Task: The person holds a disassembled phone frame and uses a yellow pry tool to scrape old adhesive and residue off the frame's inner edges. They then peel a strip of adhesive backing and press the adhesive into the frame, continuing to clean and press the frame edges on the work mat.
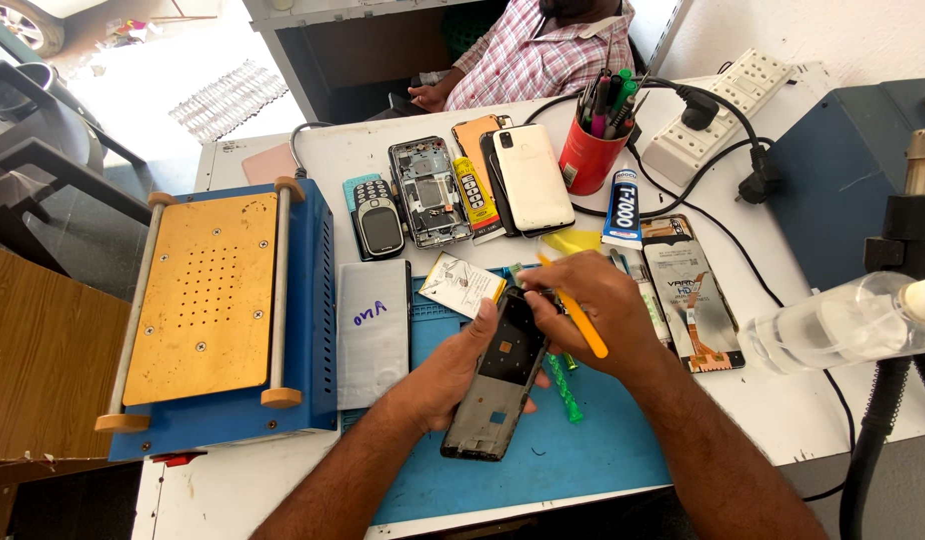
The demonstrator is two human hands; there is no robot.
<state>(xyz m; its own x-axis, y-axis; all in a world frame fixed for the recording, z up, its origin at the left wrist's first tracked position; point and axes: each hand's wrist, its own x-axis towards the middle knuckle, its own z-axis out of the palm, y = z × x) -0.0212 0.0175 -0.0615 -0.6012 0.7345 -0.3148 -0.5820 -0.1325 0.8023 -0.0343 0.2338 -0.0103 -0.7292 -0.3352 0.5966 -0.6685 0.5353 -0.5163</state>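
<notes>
The opened phone frame (501,372) was clasped in the left hand (453,375) over the blue mat (583,450) while the yellow pry tool (580,318), pinched in the right hand (593,310), was best kept shallow at the frame's top edge.

A bright little repair corner, daylight pouring in from the open side.

A white worktable (783,410) stands against a plain white wall (863,40) — chipped a bit along its near edge. A wooden surface (43,360) sits to the left, with dark metal furniture (53,160) beyond it on a sunlit pale floor (163,90), where a ribbed mat (228,98) lies. Farther back, a grey desk (373,40) with a dark hollow underneath — a person in a checked shirt (533,50) sits there.
</notes>
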